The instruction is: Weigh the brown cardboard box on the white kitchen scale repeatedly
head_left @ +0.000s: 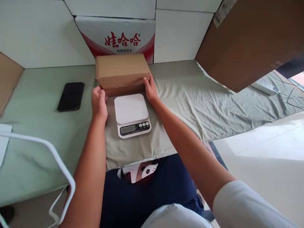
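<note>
Cardboard box [122,68], brown and oblong, stands closed behind the unloaded white plastic scale [131,109], held between my left hand [99,103] and right hand [151,89], not yet released.

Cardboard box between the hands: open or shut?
Looks shut: the cardboard box shows a flat top with no raised flap, held between left hand and right hand. Cannot tell for the hidden underside.

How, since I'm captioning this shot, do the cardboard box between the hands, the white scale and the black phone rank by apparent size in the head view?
Largest to smallest:
1. Cardboard box
2. White scale
3. Black phone
</note>
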Tool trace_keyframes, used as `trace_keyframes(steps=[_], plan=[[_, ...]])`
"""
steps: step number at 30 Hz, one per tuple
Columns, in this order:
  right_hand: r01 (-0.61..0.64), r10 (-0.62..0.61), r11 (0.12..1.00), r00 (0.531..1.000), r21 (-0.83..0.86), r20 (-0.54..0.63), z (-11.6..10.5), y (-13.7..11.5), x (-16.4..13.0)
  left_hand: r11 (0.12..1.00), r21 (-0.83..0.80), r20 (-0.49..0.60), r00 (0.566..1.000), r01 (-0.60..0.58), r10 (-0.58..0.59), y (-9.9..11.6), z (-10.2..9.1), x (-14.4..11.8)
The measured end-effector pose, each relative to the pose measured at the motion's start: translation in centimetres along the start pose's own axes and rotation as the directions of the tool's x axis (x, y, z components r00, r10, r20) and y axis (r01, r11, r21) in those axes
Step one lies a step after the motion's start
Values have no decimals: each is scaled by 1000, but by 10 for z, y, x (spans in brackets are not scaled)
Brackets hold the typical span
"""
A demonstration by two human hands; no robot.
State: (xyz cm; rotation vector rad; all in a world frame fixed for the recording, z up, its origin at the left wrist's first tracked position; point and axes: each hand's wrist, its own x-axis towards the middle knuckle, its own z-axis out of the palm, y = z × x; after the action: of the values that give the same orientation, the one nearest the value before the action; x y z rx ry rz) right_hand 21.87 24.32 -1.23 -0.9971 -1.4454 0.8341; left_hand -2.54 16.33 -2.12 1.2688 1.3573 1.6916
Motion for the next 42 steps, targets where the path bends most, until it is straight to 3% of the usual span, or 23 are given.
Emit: trace_keyframes(steps=[3, 13, 26, 31, 37, 42], plan=[[31, -31, 1000, 999, -2, 16, -2, 0, 0, 996, 10, -10, 996, 91, -91, 6, 3, -1], [68, -68, 997, 997, -27, 25, -4, 3, 0, 995, 15, -37, 995, 98, -98, 11, 5, -3], [128, -124, 989, 991, -74, 58, -8, -1, -5, 999, -27, -12, 1000, 22, -22, 5, 1, 0], [192, -192, 980, 981, -50, 1, -8, -16, -15, 994, -95, -3, 998, -61, 61, 17, 5, -5], [312, -313, 928, 949, -202, 30, -21, -56, -54, 957, -133, -79, 965, -257, 248, 45, 0, -41], [289, -288, 928, 957, -234, 40, -44, -73, -113, 964, -140, -78, 973, -228, 218, 49, -15, -103]])
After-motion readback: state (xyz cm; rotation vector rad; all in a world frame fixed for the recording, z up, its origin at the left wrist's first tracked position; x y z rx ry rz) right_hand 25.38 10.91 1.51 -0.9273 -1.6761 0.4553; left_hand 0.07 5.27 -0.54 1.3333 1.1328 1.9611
